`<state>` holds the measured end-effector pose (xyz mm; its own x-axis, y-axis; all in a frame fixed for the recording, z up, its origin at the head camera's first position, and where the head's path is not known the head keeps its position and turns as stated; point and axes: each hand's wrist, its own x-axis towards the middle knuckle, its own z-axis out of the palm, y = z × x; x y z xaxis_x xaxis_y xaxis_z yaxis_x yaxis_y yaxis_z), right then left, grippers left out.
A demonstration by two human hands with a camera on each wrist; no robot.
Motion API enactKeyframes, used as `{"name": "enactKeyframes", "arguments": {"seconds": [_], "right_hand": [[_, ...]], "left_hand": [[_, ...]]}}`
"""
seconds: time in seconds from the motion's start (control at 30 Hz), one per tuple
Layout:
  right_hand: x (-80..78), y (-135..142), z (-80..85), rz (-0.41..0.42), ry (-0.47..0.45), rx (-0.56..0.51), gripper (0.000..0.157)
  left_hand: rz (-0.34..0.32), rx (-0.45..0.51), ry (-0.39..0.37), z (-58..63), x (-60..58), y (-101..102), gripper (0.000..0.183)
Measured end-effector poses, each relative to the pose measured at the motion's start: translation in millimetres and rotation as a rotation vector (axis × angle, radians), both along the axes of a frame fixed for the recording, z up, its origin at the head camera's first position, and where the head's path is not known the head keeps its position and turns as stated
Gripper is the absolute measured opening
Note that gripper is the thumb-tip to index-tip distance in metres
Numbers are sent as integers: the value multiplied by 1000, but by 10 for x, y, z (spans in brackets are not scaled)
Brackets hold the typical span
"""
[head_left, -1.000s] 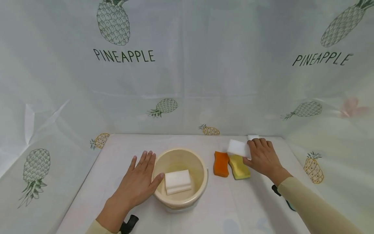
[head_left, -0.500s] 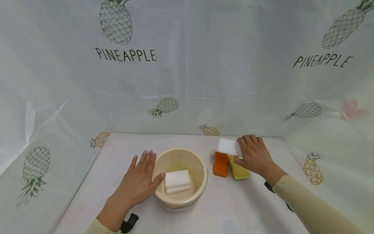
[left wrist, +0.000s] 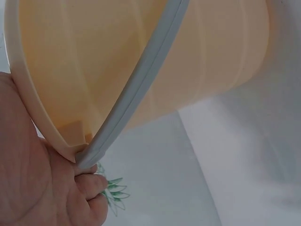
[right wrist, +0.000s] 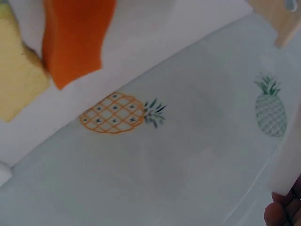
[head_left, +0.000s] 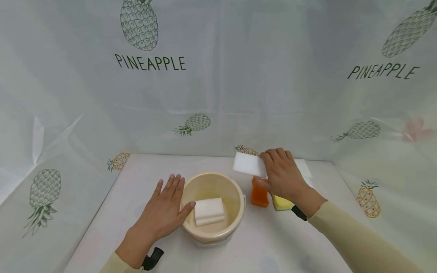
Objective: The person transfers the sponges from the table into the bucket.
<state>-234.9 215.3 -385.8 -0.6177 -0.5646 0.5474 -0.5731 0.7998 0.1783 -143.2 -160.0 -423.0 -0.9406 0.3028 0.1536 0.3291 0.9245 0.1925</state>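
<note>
A white block-shaped sponge (head_left: 249,164) is pinched by my right hand (head_left: 282,175), held up over the back of the table. Its pale edge and my fingertips (right wrist: 275,214) show at the right side of the right wrist view. My left hand (head_left: 160,212) rests with straight fingers along the left rim of a cream bucket (head_left: 238,220), its thumb reaching over the rim. The left wrist view has the palm against the rim, beside the grey handle (left wrist: 136,89). Inside the bucket lie white sponges (head_left: 209,211), one on another.
Right of the bucket, an orange sponge (head_left: 259,195) and a yellow sponge (head_left: 282,203) lie side by side, both partly hidden by my right hand. Another white piece (head_left: 303,167) shows behind that hand. A pineapple-printed sheet (head_left: 218,76) rises behind the table.
My right hand has lifted the white sponge and carried it left, from over the yellow sponge to behind the orange one. The left hand stays at the bucket rim.
</note>
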Motion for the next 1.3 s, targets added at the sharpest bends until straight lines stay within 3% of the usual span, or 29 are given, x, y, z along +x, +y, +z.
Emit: {"name": "enactKeyframes", "arguments": {"seconds": [0.23,0.53,0.8,1.3], "right_hand": [[117,-532,62,122,-26,44,52],[203,-954,-100,156,-217,136,51],[209,-1078,-219,144,-320,185,51],[194,-1092,-251,129,-329,225,60]], "left_hand": [[-3,-16,3,-2,-1,-2,86],[8,-7,7,-6,8,-4,86],[16,-1,-9,-3,11,-6,86],[15,11,-28,10,5,-7,86]]}}
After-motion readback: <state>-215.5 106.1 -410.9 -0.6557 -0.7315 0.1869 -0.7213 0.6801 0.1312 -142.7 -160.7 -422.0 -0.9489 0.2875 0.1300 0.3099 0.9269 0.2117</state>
